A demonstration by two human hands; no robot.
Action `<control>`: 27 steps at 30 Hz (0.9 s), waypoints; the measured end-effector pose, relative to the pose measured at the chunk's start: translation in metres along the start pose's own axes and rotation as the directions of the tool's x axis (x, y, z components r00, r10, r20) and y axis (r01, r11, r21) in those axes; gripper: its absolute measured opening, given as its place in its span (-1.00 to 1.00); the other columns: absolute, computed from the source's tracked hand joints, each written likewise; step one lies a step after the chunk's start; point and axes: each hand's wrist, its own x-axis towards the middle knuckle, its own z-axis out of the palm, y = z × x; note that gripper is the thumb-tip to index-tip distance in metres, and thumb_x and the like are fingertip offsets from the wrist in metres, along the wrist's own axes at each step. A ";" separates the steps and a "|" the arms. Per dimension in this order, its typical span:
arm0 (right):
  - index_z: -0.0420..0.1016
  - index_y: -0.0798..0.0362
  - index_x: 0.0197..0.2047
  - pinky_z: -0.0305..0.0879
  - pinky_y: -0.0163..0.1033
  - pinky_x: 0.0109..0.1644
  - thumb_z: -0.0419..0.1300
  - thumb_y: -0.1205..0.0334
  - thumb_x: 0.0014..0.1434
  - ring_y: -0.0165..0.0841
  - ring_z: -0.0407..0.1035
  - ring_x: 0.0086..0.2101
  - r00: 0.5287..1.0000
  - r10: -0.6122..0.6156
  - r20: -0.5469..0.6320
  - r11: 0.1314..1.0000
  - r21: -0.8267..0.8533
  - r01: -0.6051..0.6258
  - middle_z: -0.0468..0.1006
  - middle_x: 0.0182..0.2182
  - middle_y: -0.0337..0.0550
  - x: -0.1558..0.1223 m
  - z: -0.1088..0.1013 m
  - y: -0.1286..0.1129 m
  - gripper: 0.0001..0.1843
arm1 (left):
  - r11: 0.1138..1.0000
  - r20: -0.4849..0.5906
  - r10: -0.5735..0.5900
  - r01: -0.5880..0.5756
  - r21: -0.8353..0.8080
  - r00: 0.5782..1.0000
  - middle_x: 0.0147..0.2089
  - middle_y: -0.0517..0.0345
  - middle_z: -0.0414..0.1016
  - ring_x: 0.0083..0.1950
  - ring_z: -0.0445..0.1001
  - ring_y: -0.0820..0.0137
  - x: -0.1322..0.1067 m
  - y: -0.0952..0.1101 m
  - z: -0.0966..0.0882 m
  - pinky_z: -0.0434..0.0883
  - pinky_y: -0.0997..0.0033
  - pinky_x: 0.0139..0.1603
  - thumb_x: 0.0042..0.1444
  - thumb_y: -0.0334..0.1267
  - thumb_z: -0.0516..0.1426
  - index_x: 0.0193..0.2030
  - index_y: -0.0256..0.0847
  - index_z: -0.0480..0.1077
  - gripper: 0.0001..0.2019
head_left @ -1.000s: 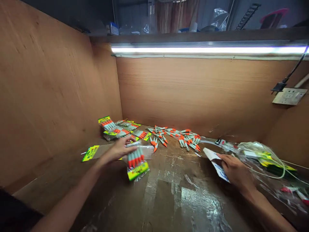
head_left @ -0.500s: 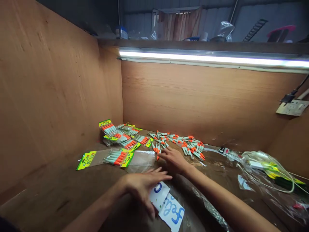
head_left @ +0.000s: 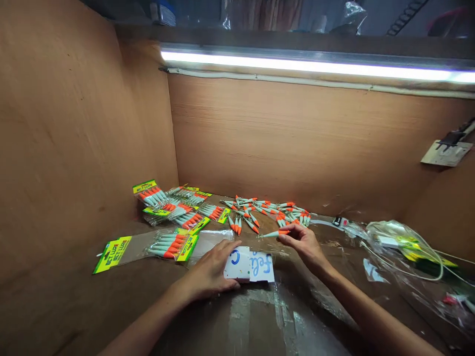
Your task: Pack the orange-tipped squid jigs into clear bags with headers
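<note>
My left hand [head_left: 213, 269] is closed round the left end of a small white box [head_left: 237, 264] marked with a blue C. A white paper piece [head_left: 262, 267] with blue handwriting sticks out from the box's right side. My right hand [head_left: 305, 245] pinches one orange-and-pale-green fishing lure [head_left: 272, 234] by its orange end, just above the table. Beyond it lies a pile of loose lures [head_left: 267, 206]. To the left, a clear pack of lures [head_left: 166, 243] rests beside empty-looking bags with a yellow header [head_left: 112, 254].
Several filled lure packs [head_left: 172, 205] are heaped by the left wooden wall [head_left: 67, 123]. Clear plastic packaging and a white cable [head_left: 408, 247] lie at the right. A lit tube lamp [head_left: 297, 64] runs under the shelf; a wall socket [head_left: 445, 153] is at right.
My right hand has moved right and come away from the pile holding one lure. My left hand has closed on the white box, which now lies straighter. The camera view has shifted.
</note>
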 end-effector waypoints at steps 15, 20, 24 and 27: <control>0.65 -0.12 -0.28 0.20 -0.19 -0.18 0.18 0.11 0.32 -0.27 0.30 -0.25 0.802 -0.290 0.522 0.634 -0.523 0.570 0.57 -0.34 -0.13 -0.036 0.050 -0.022 -0.78 | 0.997 -0.085 0.082 -0.081 0.019 0.993 0.26 0.02 0.30 0.25 0.32 0.10 0.007 0.008 0.013 0.29 0.08 0.28 -0.14 -0.26 0.40 0.40 0.04 0.08 -0.05; 0.64 0.00 -0.11 0.25 -0.28 -0.22 0.13 0.06 0.32 -0.32 0.40 -0.29 0.822 -0.126 0.556 0.830 -0.394 0.394 0.62 -0.30 -0.17 0.020 0.028 -0.023 -0.70 | 0.998 -0.090 0.063 -0.063 0.011 0.994 0.23 0.01 0.32 0.21 0.35 0.09 0.006 0.001 0.013 0.33 0.08 0.23 -0.16 -0.23 0.41 0.38 0.04 0.11 -0.06; 0.62 0.13 -0.31 0.14 -0.31 -0.37 0.02 0.09 0.33 -0.35 0.38 -0.41 0.974 0.097 0.207 0.695 -0.714 0.082 0.56 -0.47 -0.15 0.092 0.042 -0.013 -0.58 | 0.999 -0.079 0.049 -0.047 0.019 0.996 0.26 -0.01 0.28 0.24 0.32 0.06 0.005 0.003 0.011 0.32 0.07 0.25 -0.16 -0.21 0.41 0.38 0.02 0.10 -0.05; 0.59 0.15 -0.39 0.11 -0.32 -0.39 0.12 0.12 0.22 -0.33 0.39 -0.42 0.974 0.180 0.138 0.619 -0.786 -0.003 0.56 -0.51 -0.09 0.132 0.058 -0.005 -0.67 | 0.999 -0.077 0.042 -0.040 0.030 0.996 0.28 -0.03 0.27 0.25 0.31 0.05 0.004 0.004 0.008 0.32 0.07 0.25 -0.15 -0.20 0.41 0.39 0.01 0.08 -0.05</control>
